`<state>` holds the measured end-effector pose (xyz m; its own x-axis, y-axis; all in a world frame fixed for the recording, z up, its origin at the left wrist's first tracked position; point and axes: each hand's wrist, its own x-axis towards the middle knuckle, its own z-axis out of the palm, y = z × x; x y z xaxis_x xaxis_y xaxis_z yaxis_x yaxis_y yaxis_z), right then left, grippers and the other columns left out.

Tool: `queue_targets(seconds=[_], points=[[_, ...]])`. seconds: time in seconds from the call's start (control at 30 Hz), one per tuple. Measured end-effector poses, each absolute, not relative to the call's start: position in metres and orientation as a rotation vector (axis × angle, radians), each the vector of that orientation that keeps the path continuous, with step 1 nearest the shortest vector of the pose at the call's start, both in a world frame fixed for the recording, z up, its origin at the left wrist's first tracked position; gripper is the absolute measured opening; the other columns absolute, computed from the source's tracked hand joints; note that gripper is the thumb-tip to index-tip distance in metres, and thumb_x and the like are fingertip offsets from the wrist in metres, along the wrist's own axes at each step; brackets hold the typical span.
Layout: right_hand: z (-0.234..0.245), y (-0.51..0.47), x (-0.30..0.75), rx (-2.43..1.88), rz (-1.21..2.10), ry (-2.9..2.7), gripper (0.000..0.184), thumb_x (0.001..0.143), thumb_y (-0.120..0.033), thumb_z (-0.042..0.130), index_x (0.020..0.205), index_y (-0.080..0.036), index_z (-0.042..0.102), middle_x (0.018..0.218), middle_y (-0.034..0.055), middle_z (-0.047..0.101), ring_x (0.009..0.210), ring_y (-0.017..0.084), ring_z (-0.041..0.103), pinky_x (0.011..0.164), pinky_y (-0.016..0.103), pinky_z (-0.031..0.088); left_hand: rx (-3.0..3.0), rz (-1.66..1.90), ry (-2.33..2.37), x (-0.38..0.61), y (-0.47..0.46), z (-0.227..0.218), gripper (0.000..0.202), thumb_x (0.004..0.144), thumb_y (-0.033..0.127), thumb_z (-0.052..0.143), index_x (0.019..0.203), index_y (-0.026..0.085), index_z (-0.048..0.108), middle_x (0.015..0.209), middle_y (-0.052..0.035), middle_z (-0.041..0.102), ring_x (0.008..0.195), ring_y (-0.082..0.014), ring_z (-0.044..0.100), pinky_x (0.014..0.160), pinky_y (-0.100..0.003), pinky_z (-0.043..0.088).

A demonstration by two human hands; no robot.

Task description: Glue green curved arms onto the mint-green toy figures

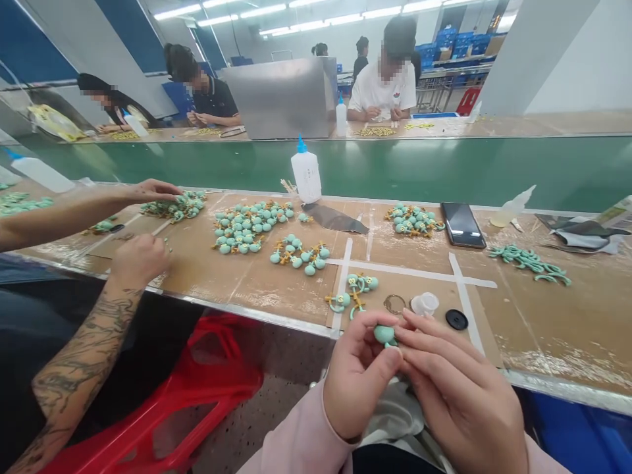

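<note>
A small mint-green figure point(384, 334) with a round head is pinched in front of me, its lower part hidden by my fingers. My left hand point(358, 372) is closed around its left side, thumb and index finger on it. From the other side, my right hand point(457, 388) presses its fingertips against the same figure. Just beyond lie several finished-looking figures point(340, 301) with yellow eyes and brown parts. A thin ring point(394, 304), a small white cup point(424, 303) and a round black lid point(457, 319) sit close to my right fingertips.
Piles of similar figures point(251, 224) lie on the cardboard-covered table point(276, 289). Curved green pieces point(530, 263) and a phone point(463, 224) are at right. A white bottle point(307, 172) stands at the back edge. A co-worker's tattooed arm point(93, 368) reaches in over a red stool point(217, 382).
</note>
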<state>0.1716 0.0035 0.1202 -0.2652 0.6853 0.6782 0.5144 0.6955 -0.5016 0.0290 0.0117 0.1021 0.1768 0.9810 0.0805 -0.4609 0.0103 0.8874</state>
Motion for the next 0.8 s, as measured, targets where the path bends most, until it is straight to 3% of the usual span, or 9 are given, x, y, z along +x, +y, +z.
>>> queue_targets(seconds=[0.07, 0.13, 0.2, 0.27, 0.33, 0.47, 0.67, 0.8], points=[[0.127, 0.004, 0.173, -0.994, 0.198, -1.837, 0.016, 0.084, -0.009, 0.064, 0.096, -0.018, 0.064, 0.107, 0.0082, 0.065, 0.117, 0.025, 0.053, 0.101, 0.039, 0.041, 0.957, 1.281, 0.589, 0.029, 0.01, 0.103, 0.024, 0.086, 0.031, 0.064, 0.11, 0.029, 0.062, 0.104, -0.002, 0.071, 0.094, -0.0149, 0.066, 0.081, -0.023, 0.051], [0.133, 0.003, 0.174, -1.087, 0.151, -1.696, 0.023, 0.078, -0.023, 0.076, 0.096, -0.018, 0.062, 0.104, 0.0094, 0.06, 0.106, 0.026, 0.055, 0.092, 0.04, 0.044, 0.957, 1.273, 0.484, 0.029, 0.008, 0.104, 0.024, 0.088, 0.033, 0.062, 0.112, 0.032, 0.059, 0.116, -0.0027, 0.071, 0.112, -0.02, 0.063, 0.096, -0.034, 0.046], [0.137, 0.003, 0.175, -1.121, 0.222, -1.649, 0.034, 0.073, -0.034, 0.081, 0.097, -0.018, 0.061, 0.097, 0.008, 0.058, 0.092, 0.023, 0.057, 0.08, 0.037, 0.047, 0.951, 1.278, 0.417, 0.028, 0.006, 0.106, 0.023, 0.088, 0.035, 0.062, 0.11, 0.034, 0.057, 0.122, -0.0018, 0.07, 0.127, -0.0241, 0.053, 0.108, -0.045, 0.037], [0.139, 0.002, 0.175, -1.083, 0.403, -1.701, 0.029, 0.077, -0.034, 0.079, 0.095, -0.019, 0.062, 0.089, 0.0051, 0.06, 0.081, 0.018, 0.057, 0.069, 0.031, 0.047, 0.947, 1.29, 0.393, 0.026, 0.005, 0.108, 0.021, 0.086, 0.035, 0.064, 0.105, 0.035, 0.057, 0.123, -0.0003, 0.069, 0.133, -0.0252, 0.047, 0.111, -0.051, 0.032], [0.142, 0.0, 0.173, -1.031, 0.52, -1.73, 0.019, 0.081, -0.031, 0.075, 0.092, -0.02, 0.063, 0.084, 0.0029, 0.062, 0.075, 0.015, 0.057, 0.065, 0.027, 0.046, 0.956, 1.282, 0.409, 0.025, 0.005, 0.111, 0.021, 0.082, 0.036, 0.068, 0.1, 0.035, 0.057, 0.121, 0.0009, 0.07, 0.134, -0.0261, 0.046, 0.11, -0.053, 0.034], [0.145, -0.004, 0.171, -1.013, 0.51, -1.686, 0.02, 0.08, -0.032, 0.077, 0.09, -0.02, 0.064, 0.082, 0.003, 0.063, 0.072, 0.015, 0.057, 0.064, 0.028, 0.046, 0.96, 1.264, 0.489, 0.027, 0.004, 0.118, 0.024, 0.074, 0.044, 0.074, 0.091, 0.035, 0.058, 0.113, 0.004, 0.074, 0.129, -0.0263, 0.051, 0.108, -0.054, 0.038], [0.147, -0.007, 0.171, -1.044, 0.538, -1.65, 0.017, 0.078, -0.027, 0.078, 0.084, -0.019, 0.065, 0.078, 0.0041, 0.064, 0.067, 0.016, 0.057, 0.062, 0.029, 0.045, 0.907, 1.325, 0.538, 0.034, 0.001, 0.121, 0.019, 0.075, 0.048, 0.071, 0.087, 0.038, 0.06, 0.107, 0.0068, 0.076, 0.124, -0.0227, 0.057, 0.108, -0.051, 0.039], [0.148, -0.006, 0.169, -1.077, 0.531, -1.595, 0.021, 0.078, -0.036, 0.077, 0.078, -0.017, 0.067, 0.069, 0.0042, 0.062, 0.063, 0.016, 0.056, 0.058, 0.029, 0.043, 0.941, 1.233, 0.61, 0.022, 0.005, 0.113, 0.024, 0.068, 0.044, 0.079, 0.084, 0.036, 0.062, 0.11, 0.0059, 0.075, 0.124, -0.0266, 0.056, 0.108, -0.053, 0.039]])
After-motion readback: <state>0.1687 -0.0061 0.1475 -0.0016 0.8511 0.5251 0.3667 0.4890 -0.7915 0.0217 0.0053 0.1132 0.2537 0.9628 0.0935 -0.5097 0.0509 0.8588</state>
